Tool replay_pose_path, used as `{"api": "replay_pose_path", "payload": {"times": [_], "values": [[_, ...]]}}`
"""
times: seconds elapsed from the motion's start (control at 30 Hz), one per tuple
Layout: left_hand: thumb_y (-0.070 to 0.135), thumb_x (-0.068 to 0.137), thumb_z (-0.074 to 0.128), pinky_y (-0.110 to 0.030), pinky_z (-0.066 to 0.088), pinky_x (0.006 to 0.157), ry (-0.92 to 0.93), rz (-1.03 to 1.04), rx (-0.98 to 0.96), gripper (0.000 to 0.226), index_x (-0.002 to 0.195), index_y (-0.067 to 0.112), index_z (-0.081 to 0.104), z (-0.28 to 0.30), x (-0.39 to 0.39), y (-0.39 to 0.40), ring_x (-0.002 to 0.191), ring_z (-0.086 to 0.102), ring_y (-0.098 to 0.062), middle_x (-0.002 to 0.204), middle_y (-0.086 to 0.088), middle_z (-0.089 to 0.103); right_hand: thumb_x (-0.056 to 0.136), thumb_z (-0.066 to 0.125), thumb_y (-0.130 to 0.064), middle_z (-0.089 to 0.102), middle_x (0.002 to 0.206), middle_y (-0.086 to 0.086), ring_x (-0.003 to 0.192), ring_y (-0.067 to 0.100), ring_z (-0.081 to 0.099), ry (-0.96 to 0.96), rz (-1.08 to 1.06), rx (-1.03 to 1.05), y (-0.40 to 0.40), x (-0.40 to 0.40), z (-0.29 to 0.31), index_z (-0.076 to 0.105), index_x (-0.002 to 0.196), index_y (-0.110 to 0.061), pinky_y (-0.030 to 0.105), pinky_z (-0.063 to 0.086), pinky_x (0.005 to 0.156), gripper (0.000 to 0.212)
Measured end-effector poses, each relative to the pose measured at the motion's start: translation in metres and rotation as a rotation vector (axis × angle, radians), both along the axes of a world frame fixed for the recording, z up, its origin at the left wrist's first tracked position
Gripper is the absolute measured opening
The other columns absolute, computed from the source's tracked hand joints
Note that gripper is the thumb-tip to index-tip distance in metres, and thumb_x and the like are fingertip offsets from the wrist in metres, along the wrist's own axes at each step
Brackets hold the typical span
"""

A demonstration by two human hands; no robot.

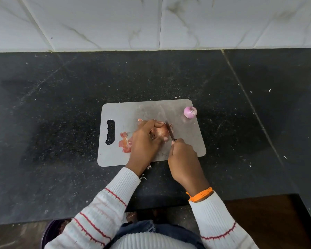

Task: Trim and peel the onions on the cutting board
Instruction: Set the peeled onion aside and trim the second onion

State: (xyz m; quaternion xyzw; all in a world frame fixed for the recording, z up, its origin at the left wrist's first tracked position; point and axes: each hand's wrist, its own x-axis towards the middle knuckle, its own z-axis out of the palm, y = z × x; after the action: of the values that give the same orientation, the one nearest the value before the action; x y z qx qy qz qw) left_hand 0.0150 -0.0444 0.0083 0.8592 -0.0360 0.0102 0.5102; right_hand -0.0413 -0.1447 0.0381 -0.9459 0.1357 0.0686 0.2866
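On the cutting board (126,112), the left hand (144,141) curls its fingers around an unpeeled onion (161,132). The right hand (182,159) grips a knife (170,132), blade at the onion's right end (a peeled onion (190,112) sits at the board's far right corner).

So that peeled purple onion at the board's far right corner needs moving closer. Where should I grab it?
Pinch the peeled purple onion across its rounded sides, coming from above. It sits alone on the grey cutting board with its trimmed end up, so both flanks look free for the fingers.
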Motion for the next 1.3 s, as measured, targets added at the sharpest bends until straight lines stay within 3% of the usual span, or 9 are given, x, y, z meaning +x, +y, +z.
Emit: {"api": "replay_pose_path", "payload": {"times": [0.23, 0.43, 0.6, 0.7, 0.8, 1.03, 1.13, 1.23, 1.3], "values": [[-0.002, 0.068, 0.074, -0.022, 0.048, 0.086, -0.044, 0.009, -0.022, 0.033, 0.095, 0.015, 0.065, -0.005, -0.002, -0.003, 0.092, 0.055, -0.005, 0.103, 0.002, 0.057, 0.102, 0.033, -0.021, 0.059, 0.111, 0.011, 0.102, 0.029, 0.058, 0.018, -0.022, -0.047, 0.009, 0.018, 0.005, 0.048, 0.115, -0.007, 0.03, 0.038, 0.072, 0.024], [-0.001, 0.069, 0.073, -0.021, 0.05, 0.085, -0.029, -0.008, -0.076, 0.034, 0.09, 0.023, 0.062, -0.007, -0.001, 0.0, 0.093, 0.055, 0.0, 0.101, 0.004, 0.059, 0.102, 0.032, -0.018, 0.057, 0.117, 0.013, 0.106, 0.03, 0.055, 0.056, 0.038, -0.056, 0.004, 0.028, 0.008, 0.05, 0.117, -0.006, 0.034, 0.04, 0.077, 0.026], [0.002, 0.067, 0.078, -0.021, 0.047, 0.088, 0.025, 0.005, -0.097, 0.037, 0.089, 0.028, 0.062, -0.008, 0.002, 0.002, 0.094, 0.052, 0.011, 0.099, 0.013, 0.058, 0.101, 0.034, -0.019, 0.058, 0.113, 0.009, 0.102, 0.023, 0.058, 0.065, 0.06, -0.097, 0.002, 0.022, 0.004, 0.047, 0.117, -0.01, 0.028, 0.041, 0.075, 0.023], [0.004, 0.069, 0.077, -0.02, 0.046, 0.088, 0.034, -0.007, -0.101, 0.034, 0.09, 0.026, 0.063, -0.009, 0.002, 0.003, 0.097, 0.055, 0.002, 0.103, 0.003, 0.062, 0.102, 0.032, -0.02, 0.056, 0.117, 0.01, 0.106, 0.026, 0.055, 0.093, 0.049, -0.046, 0.001, 0.026, 0.002, 0.048, 0.117, -0.009, 0.03, 0.04, 0.078, 0.025], [0.008, 0.071, 0.078, -0.017, 0.043, 0.084, 0.074, 0.046, -0.128, 0.031, 0.087, 0.029, 0.06, -0.004, 0.006, 0.005, 0.095, 0.057, -0.008, 0.098, 0.013, 0.06, 0.101, 0.032, -0.016, 0.057, 0.113, 0.011, 0.103, 0.027, 0.058, 0.148, 0.077, -0.081, 0.001, 0.016, -0.005, 0.046, 0.115, -0.009, 0.033, 0.045, 0.081, 0.021], [0.01, 0.066, 0.081, -0.048, 0.055, 0.078, 0.117, 0.055, -0.194, 0.043, 0.078, 0.042, 0.056, -0.009, 0.002, 0.009, 0.095, 0.064, -0.018, 0.099, 0.014, 0.06, 0.101, 0.032, -0.016, 0.061, 0.109, 0.019, 0.102, 0.035, 0.057, 0.086, -0.009, -0.057, -0.012, 0.03, -0.026, 0.049, 0.11, -0.002, 0.038, 0.041, 0.08, 0.024], [0.008, 0.065, 0.081, -0.038, 0.054, 0.083, 0.089, 0.023, -0.165, 0.044, 0.081, 0.041, 0.056, -0.007, 0.003, 0.009, 0.097, 0.061, -0.015, 0.1, 0.012, 0.058, 0.101, 0.033, -0.02, 0.062, 0.106, 0.02, 0.101, 0.036, 0.056, 0.037, -0.089, 0.088, -0.025, 0.036, -0.024, 0.052, 0.109, -0.001, 0.035, 0.036, 0.074, 0.028], [0.009, 0.068, 0.079, -0.017, 0.047, 0.081, 0.069, 0.003, -0.036, 0.045, 0.101, 0.029, 0.056, 0.002, 0.004, 0.007, 0.092, 0.052, -0.007, 0.104, 0.007, 0.05, 0.098, 0.043, -0.023, 0.065, 0.101, 0.011, 0.096, 0.028, 0.06, 0.033, -0.14, 0.45, -0.029, 0.037, -0.024, 0.06, 0.106, -0.012, 0.037, 0.047, 0.08, 0.021], [0.014, 0.069, 0.08, -0.016, 0.042, 0.081, 0.097, -0.01, 0.021, 0.058, 0.118, 0.027, 0.052, 0.007, 0.004, 0.008, 0.092, 0.047, -0.005, 0.11, 0.007, 0.044, 0.096, 0.048, -0.019, 0.067, 0.092, 0.007, 0.083, 0.024, 0.062, 0.06, -0.154, 0.628, -0.027, 0.033, -0.025, 0.062, 0.098, -0.021, 0.034, 0.05, 0.067, 0.014]]}}
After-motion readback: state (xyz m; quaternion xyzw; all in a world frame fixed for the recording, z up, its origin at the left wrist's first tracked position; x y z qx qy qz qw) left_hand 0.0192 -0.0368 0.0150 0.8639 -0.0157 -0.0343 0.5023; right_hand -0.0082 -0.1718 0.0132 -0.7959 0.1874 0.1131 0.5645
